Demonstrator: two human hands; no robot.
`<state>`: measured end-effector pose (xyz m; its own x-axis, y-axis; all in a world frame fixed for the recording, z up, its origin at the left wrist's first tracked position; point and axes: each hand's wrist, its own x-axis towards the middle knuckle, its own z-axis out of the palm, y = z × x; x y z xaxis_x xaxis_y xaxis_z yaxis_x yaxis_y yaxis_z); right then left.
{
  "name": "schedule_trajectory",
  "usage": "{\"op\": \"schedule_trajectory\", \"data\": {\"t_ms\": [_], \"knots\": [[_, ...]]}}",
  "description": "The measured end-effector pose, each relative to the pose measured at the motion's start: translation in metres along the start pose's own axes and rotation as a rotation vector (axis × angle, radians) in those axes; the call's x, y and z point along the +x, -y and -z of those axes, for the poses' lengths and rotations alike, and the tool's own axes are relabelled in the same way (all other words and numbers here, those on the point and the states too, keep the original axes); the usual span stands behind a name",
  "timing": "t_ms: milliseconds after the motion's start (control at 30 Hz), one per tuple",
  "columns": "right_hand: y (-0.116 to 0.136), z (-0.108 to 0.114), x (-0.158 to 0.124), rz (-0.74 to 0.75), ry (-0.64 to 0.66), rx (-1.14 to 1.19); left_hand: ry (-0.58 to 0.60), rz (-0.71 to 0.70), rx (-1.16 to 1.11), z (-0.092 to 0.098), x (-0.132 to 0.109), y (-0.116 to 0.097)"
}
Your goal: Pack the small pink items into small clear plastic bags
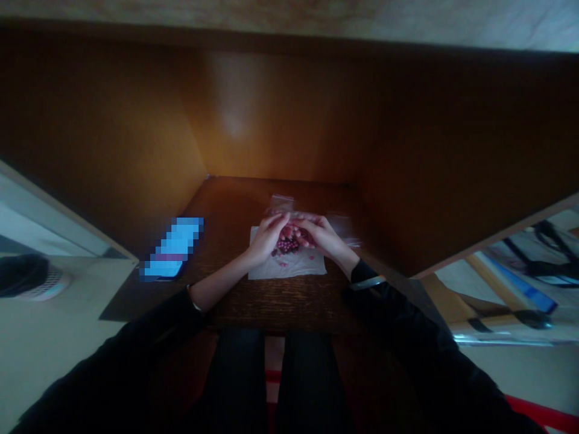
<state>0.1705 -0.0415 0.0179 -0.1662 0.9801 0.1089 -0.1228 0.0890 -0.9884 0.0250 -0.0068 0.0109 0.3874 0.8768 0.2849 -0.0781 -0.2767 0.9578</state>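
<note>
My left hand [271,238] and my right hand [319,232] come together at the middle of the desk, with their fingertips meeting over a clump of pink and dark purple beads [287,243]. The fingers hide part of the clump, and the dim light blurs its detail. Beneath the hands lies a white sheet of paper [289,268] dotted with small pink bits. Clear plastic bags [281,204] lie just beyond my hands, and another [346,230] lies at their right.
A phone [172,250] with a pixelated, lit screen lies left of the paper on the dark wooden desk [235,301]. Brown wooden panels [280,114] enclose the desk at the back and sides. A dark shoe [27,277] shows at far left, and bags [520,271] lie at right.
</note>
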Motion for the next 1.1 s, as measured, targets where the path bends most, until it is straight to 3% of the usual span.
{"op": "schedule_trajectory", "data": {"t_ms": [200,667,1100], "knots": [[-0.003,0.004,0.001,0.017,0.047,-0.002,0.013,-0.045,0.038,0.001,-0.001,0.000],[0.008,-0.001,-0.002,-0.006,-0.080,0.055,-0.050,0.002,-0.072,0.003,-0.002,-0.003],[0.017,0.013,0.002,-0.044,-0.143,-0.035,-0.115,-0.032,-0.154,0.003,0.000,0.001]]}}
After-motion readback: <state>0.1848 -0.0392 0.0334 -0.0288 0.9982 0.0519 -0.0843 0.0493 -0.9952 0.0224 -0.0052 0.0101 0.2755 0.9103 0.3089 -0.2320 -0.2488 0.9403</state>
